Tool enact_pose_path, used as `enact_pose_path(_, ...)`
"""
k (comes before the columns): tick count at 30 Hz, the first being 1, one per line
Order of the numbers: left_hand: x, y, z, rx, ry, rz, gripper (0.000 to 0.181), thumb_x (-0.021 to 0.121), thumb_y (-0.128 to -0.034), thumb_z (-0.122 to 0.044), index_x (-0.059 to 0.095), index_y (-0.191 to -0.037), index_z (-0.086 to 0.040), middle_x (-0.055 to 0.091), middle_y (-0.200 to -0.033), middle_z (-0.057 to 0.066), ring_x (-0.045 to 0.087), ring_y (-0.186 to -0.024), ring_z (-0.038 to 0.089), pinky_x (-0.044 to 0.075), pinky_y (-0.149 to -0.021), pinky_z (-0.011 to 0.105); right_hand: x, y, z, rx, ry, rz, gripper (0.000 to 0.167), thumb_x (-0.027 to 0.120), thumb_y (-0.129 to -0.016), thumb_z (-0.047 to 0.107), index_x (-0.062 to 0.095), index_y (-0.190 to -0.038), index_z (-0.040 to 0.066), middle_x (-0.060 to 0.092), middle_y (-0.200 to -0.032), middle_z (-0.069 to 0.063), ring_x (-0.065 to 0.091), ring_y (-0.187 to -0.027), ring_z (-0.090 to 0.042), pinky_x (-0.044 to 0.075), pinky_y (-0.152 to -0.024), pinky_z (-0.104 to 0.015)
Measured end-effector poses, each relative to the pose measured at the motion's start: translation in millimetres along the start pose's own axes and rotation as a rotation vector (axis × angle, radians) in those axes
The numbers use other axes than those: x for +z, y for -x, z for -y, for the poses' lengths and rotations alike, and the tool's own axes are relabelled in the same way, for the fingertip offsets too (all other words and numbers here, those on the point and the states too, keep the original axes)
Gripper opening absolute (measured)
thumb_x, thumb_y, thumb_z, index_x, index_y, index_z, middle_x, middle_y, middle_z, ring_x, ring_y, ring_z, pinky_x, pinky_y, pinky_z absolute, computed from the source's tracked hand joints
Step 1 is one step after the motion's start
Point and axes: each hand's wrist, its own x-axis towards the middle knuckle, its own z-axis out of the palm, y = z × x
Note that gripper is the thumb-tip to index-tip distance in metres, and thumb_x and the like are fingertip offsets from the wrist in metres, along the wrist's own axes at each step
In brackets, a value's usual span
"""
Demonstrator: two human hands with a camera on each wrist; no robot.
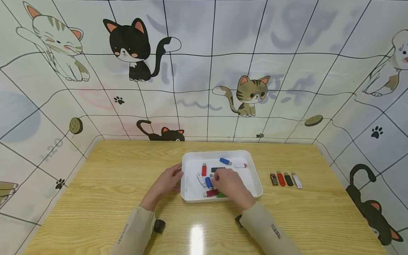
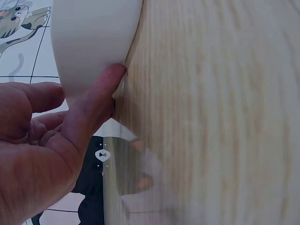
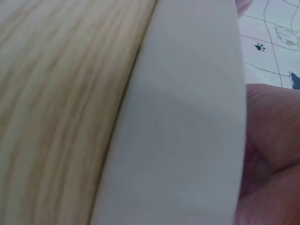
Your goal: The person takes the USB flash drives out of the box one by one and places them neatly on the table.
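A white tray (image 1: 191, 196) holds several USB sticks: a blue one (image 1: 225, 161), a white one (image 1: 239, 165), a red one (image 1: 204, 170), a dark one (image 1: 217, 170) and others heaped near the front. At the tray's left wall, my left hand (image 1: 165, 180) grips the side; in the left wrist view a fingertip (image 2: 115, 72) meets the wall's lower edge. My right hand (image 1: 231, 184) is inside the tray with bent fingers among the sticks. A small silvery piece shows at its fingertips, but whether they pinch it is hidden. The right wrist view shows mostly the tray wall (image 3: 178, 112).
On the wooden table (image 1: 127, 170), right of the tray, several USB sticks stand in a row: a dark red-brown one (image 1: 274, 179), a red one (image 1: 281, 179), a black one (image 1: 288, 179) and a white one (image 1: 297, 181). A cat-patterned cloth (image 1: 197, 78) surrounds the table's back and sides.
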Motion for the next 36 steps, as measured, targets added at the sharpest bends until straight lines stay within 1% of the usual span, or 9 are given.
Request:
enact_pose_path(4,-0.5,0.2,0.1,0.001,0.004,-0.001,0.052,0.048,-0.1107,-0.012,0.036,-0.162,-0.009,0.051,-0.153,0.020,0.061,-0.122,0.032,0.062,-0.084,0.045,-8,1.8,-5,0.030,-0.057,-0.007,0.015,0.070,-0.099,0.023,0.065,-0.091,0.012,0.059,-0.074,-0.001,0.054,-0.067,-0.017,0.042,-0.058,-0.028)
enact_pose_path(7,-1.4,0.2,0.3,0.000,0.003,0.002,0.052,0.048,-0.1107,-0.012,0.036,-0.162,-0.009,0.051,-0.153,0.020,0.061,-0.122,0.032,0.062,-0.084,0.044,-16,3.2,-10,0.037,-0.088,-0.024,0.014,0.070,-0.098,0.021,0.062,-0.092,0.012,0.059,-0.076,-0.001,0.055,-0.070,-0.018,0.043,-0.060,-0.029)
enact_pose_path(10,-2.6,0.0,0.5,-0.003,-0.005,-0.001,0.053,0.048,-0.1108,-0.012,0.036,-0.162,-0.009,0.051,-0.153,0.020,0.061,-0.122,0.031,0.062,-0.084,0.044,-25,5.2,-16,0.017,-0.112,-0.061,0.013,0.070,-0.097,0.018,0.061,-0.092,0.011,0.060,-0.078,-0.001,0.055,-0.072,-0.018,0.043,-0.062,-0.030)
enact_pose_path(14,-3.6,0.0,0.2,-0.004,-0.006,-0.005,0.053,0.048,-0.1106,-0.012,0.036,-0.162,-0.009,0.052,-0.152,0.020,0.061,-0.120,0.030,0.062,-0.084,0.044,-35,8.6,-28,-0.015,-0.129,-0.120,0.013,0.073,-0.097,0.020,0.064,-0.095,0.010,0.063,-0.084,0.000,0.055,-0.076,-0.018,0.046,-0.065,-0.030)
enact_pose_path(20,-2.2,-1.0,0.6,0.005,0.019,0.004,0.053,0.048,-0.1106,-0.012,0.035,-0.162,-0.009,0.049,-0.154,0.020,0.061,-0.122,0.032,0.062,-0.083,0.044,-56,17.0,-49,0.000,-0.167,-0.194,0.025,0.076,-0.096,0.029,0.066,-0.107,0.009,0.068,-0.096,-0.002,0.059,-0.087,-0.020,0.052,-0.075,-0.035)
enact_pose_path(27,-1.6,0.5,-2.4,0.006,0.013,0.015,0.053,0.047,-0.1108,-0.010,0.034,-0.162,-0.006,0.049,-0.153,0.023,0.060,-0.123,0.034,0.062,-0.083,0.044,-81,28.8,-68,0.035,-0.208,-0.277,0.040,0.076,-0.096,0.033,0.066,-0.122,0.004,0.070,-0.106,-0.010,0.064,-0.098,-0.026,0.054,-0.078,-0.035)
enact_pose_path(31,-0.7,-0.3,-2.3,-0.001,0.006,0.011,0.053,0.048,-0.1107,-0.012,0.034,-0.162,-0.007,0.050,-0.154,0.022,0.059,-0.125,0.034,0.062,-0.085,0.044,-94,35.4,-80,0.036,-0.205,-0.323,0.043,0.073,-0.098,0.034,0.067,-0.126,0.002,0.070,-0.111,-0.014,0.064,-0.101,-0.030,0.054,-0.077,-0.036)
enact_pose_path(34,-1.0,-0.5,-1.8,-0.006,0.015,0.007,0.053,0.048,-0.1108,-0.012,0.034,-0.162,-0.008,0.049,-0.154,0.021,0.059,-0.127,0.034,0.061,-0.086,0.045,-103,41.1,-91,0.028,-0.217,-0.368,0.047,0.068,-0.101,0.041,0.067,-0.128,0.002,0.071,-0.113,-0.016,0.067,-0.101,-0.031,0.056,-0.078,-0.037)
enact_pose_path(36,-1.3,-0.4,-1.1,-0.011,0.023,0.011,0.053,0.048,-0.1109,-0.012,0.034,-0.162,-0.008,0.049,-0.155,0.021,0.059,-0.127,0.035,0.061,-0.086,0.045,-108,45.9,-98,0.038,-0.239,-0.392,0.052,0.065,-0.102,0.046,0.067,-0.130,0.002,0.072,-0.114,-0.016,0.069,-0.100,-0.031,0.057,-0.077,-0.034)
